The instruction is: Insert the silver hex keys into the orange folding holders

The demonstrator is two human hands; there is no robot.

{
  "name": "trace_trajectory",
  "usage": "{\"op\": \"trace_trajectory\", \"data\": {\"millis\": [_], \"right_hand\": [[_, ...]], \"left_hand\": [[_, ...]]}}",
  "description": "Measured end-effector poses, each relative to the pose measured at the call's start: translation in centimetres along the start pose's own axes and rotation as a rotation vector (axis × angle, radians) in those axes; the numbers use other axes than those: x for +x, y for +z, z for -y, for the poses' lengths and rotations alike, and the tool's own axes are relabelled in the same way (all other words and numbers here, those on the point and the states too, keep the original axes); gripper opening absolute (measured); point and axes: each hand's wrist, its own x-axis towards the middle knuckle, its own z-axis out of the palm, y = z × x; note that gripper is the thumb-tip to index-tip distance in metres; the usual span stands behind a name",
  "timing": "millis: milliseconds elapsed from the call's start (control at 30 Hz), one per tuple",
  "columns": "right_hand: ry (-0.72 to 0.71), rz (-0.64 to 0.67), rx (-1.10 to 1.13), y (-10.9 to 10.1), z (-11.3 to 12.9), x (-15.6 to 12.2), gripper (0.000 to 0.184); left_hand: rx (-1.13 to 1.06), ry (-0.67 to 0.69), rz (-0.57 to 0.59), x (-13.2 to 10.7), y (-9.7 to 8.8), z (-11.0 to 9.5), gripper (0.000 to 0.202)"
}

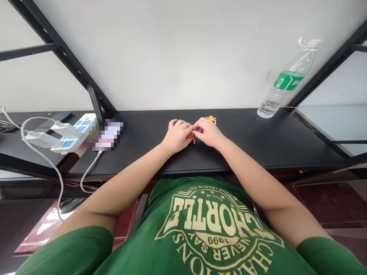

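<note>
My left hand (178,135) is over the middle of the black desk, its fingers bent and its thumb side against a small orange piece (190,135). From the right, my right hand (208,132) meets it, thumb and forefinger closed together at the same spot. What lies between those fingertips is too small and covered to make out. A thin metallic bit shows just below the orange piece. Behind my right hand, a small yellow-and-white object (212,118) lies on the desk, partly hidden by the knuckles.
A tilted-looking clear water bottle (289,81) with a green label stands at the back right. To the left are a charging phone (109,136), a white power strip (75,133) with plugged-in chargers, and a white cable (59,173). Black metal frames (69,57) flank the desk (143,152).
</note>
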Motion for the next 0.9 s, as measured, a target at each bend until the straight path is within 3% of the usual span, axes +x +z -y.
{"op": "trace_trajectory", "data": {"millis": [200, 433, 767, 900], "right_hand": [[0.314, 0.038, 0.460, -0.4, -1.0, -0.3, 0.016], [0.320, 0.105, 0.603, 0.0, -0.5, -0.1, 0.013], [0.233, 0.119, 0.354, 0.8, -0.8, -0.3, 0.013], [0.176, 0.109, -0.008, -1.1, -1.6, -0.5, 0.003]], "left_hand": [[-0.006, -0.083, -0.020, -0.1, 0.1, 0.8, 0.034], [0.006, -0.050, -0.023, -0.2, 0.3, 0.6, 0.027], [0.004, 0.003, -0.005, -0.2, 0.3, 0.2, 0.028], [0.008, -0.030, 0.018, -0.2, 0.1, 0.5, 0.042]]}}
